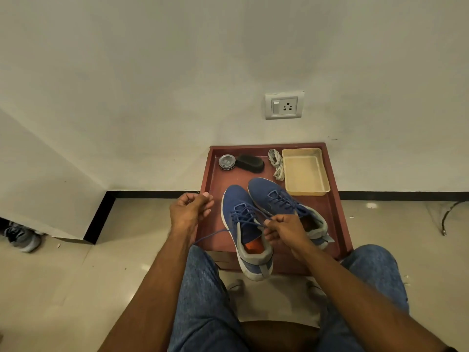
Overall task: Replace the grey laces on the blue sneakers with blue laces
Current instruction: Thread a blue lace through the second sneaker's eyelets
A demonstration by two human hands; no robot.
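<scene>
Two blue sneakers stand on a small red-brown table (337, 214). The left sneaker (238, 201) hangs partly over the table's front edge; the right sneaker (269, 191) lies beside it. Both carry blue laces. My left hand (190, 209) is held left of the left sneaker with fingers curled, pinching one end of the blue lace (215, 233), which runs taut back to the shoe. My right hand (284, 229) pinches the other lace strand over the left sneaker's tongue. The grey laces (276, 162) lie bundled at the back of the table.
A beige plastic tray (305, 171) sits at the table's back right. A round tin (227, 162) and a black brush (250, 163) lie at the back left. A wall socket (283, 105) is above. A grey shoe (22, 237) lies on the floor far left.
</scene>
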